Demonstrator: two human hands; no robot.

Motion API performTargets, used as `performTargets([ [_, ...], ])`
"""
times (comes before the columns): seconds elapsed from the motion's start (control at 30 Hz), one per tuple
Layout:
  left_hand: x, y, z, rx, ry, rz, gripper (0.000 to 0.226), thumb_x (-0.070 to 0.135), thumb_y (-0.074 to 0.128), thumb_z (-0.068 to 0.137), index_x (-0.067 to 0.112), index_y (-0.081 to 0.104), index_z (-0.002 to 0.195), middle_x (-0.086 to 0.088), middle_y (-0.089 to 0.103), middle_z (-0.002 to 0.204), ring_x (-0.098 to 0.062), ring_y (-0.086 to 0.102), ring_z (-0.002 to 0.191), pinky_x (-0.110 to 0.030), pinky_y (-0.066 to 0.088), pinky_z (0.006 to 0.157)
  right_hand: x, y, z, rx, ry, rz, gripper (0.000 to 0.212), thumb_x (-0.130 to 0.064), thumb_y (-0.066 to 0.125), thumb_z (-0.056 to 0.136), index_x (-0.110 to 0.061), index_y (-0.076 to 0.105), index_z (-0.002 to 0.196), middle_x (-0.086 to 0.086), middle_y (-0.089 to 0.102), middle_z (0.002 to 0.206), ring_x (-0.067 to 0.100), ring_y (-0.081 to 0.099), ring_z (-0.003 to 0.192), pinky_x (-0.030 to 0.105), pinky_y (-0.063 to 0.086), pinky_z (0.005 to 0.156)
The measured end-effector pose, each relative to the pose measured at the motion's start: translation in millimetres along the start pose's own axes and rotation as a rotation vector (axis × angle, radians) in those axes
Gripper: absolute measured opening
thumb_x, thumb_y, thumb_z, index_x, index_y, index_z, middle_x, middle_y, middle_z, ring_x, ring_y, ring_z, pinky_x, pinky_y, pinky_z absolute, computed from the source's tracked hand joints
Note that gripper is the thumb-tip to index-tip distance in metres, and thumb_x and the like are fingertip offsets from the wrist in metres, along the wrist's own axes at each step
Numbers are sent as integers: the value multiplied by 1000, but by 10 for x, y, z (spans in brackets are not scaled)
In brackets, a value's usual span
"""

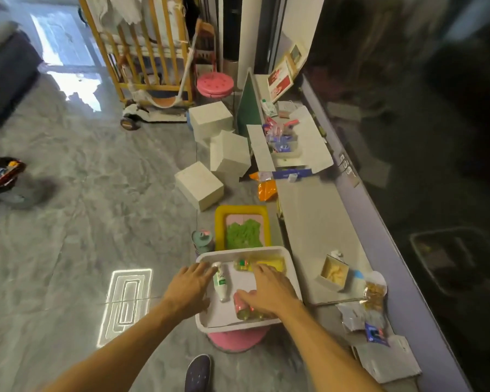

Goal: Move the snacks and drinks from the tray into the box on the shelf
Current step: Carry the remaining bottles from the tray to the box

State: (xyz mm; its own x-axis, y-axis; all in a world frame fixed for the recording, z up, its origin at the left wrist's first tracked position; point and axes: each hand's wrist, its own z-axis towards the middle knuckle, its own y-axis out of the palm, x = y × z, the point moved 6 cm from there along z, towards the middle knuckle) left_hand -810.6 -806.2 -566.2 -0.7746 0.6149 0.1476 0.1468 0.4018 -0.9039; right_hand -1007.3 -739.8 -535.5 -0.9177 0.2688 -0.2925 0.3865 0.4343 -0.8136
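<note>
A white tray [290, 260] rests on a pink stool [235, 339] in front of me. In it lie a white bottle with a green label [220, 282], a pink-labelled bottle [242, 305], a clear bottle with a green cap [245, 264] and a yellow packet [273, 263]. My left hand [188, 287] hovers over the tray's left rim, fingers spread, beside the white bottle. My right hand [268, 292] lies over the pink-labelled bottle, fingers spread, not closed on it. A small open box [334, 273] with pale snacks stands on the low shelf [309, 222] to the right.
A yellow tray [219, 222] with green material and a small cup [203, 240] sit on the floor beyond the white tray. Three white blocks [200, 188] lie further off. Snack wrappers [374, 295] and papers [388, 360] crowd the shelf's near end; a larger open box [294, 142] sits at the far end.
</note>
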Motion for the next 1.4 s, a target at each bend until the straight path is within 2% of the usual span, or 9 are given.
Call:
performTargets([
  [0.13, -193, 657, 580, -93, 18, 10, 106, 44, 78, 86, 31, 11, 167, -5, 19, 173, -29, 28, 155, -45, 31, 125, 167, 530, 751, -60, 34, -34, 111, -82, 42, 76, -14, 27, 163, 11, 34, 166, 33, 36, 149, 50, 34, 120],
  [0.27, -276, 1306, 1111, -177, 59, 155, 93, 28, 72, 94, 26, 14, 166, -10, 12, 173, -35, 17, 158, -50, 23, 127, 356, 1112, 1555, -103, 43, -161, 112, -81, 46, 82, -13, 17, 166, 14, 21, 172, 37, 24, 155, 55, 28, 122],
  [0.43, -226, 1930, 1561, -207, 331, 395, 63, 32, 96, 66, 30, 75, 125, -7, 68, 135, -33, 66, 124, -47, 59, 96, 573, 1847, 2378, -147, -15, -518, 70, -34, 85, 74, -6, 64, 135, 19, 68, 121, 39, 54, 116, 53, 54, 94],
  [0.6, -162, 2574, 1880, -82, 445, 520, 40, 26, 66, 94, 26, 67, 134, -6, 62, 136, -41, 53, 136, -53, 50, 109, 723, 2174, 2754, 4, -69, -594, 41, -14, 61, 78, -10, 73, 116, 14, 71, 97, 33, 67, 89, 49, 56, 81],
  [0.83, -52, 2729, 2042, -68, 455, 593, 34, 26, 56, 100, 19, 67, 132, -13, 61, 134, -40, 45, 137, -57, 36, 119, 780, 2233, 2867, 125, -97, -624, 16, -14, 65, 79, -15, 76, 92, 7, 65, 84, 27, 60, 79, 42, 50, 76],
  [0.93, -133, 2633, 2027, -70, 357, 479, 35, 24, 74, 88, 22, 71, 122, -10, 66, 123, -39, 56, 128, -53, 50, 108, 881, 2243, 2807, -21, -21, -581, 21, -16, 66, 86, -15, 78, 104, 9, 69, 101, 30, 62, 99, 43, 48, 93],
  [1.07, -232, 2357, 2038, -40, 177, 133, 55, 26, 91, 70, 20, 70, 120, -9, 70, 118, -33, 68, 111, -38, 63, 71, 1003, 2124, 2645, -91, -10, -562, 51, -5, 71, 84, -10, 54, 132, 20, 65, 128, 41, 53, 128, 59, 32, 115],
  [1.2, -282, 1772, 1948, 62, -98, -337, 56, 36, 69, 94, 19, 52, 145, -6, 62, 142, -32, 62, 125, -45, 56, 91, 1007, 1651, 2408, -11, -101, -399, 43, 3, 61, 92, -10, 50, 131, 16, 68, 126, 38, 58, 124, 55, 43, 107],
  [1.4, -204, 750, 1673, 268, -275, -645, 45, 57, 72, 82, 36, 64, 121, 3, 77, 92, -21, 72, 83, -37, 57, 72, 1011, 603, 1751, 328, 27, 282, 41, -31, 74, 97, -16, 60, 132, 12, 74, 115, 34, 70, 103, 41, 54, 77],
])
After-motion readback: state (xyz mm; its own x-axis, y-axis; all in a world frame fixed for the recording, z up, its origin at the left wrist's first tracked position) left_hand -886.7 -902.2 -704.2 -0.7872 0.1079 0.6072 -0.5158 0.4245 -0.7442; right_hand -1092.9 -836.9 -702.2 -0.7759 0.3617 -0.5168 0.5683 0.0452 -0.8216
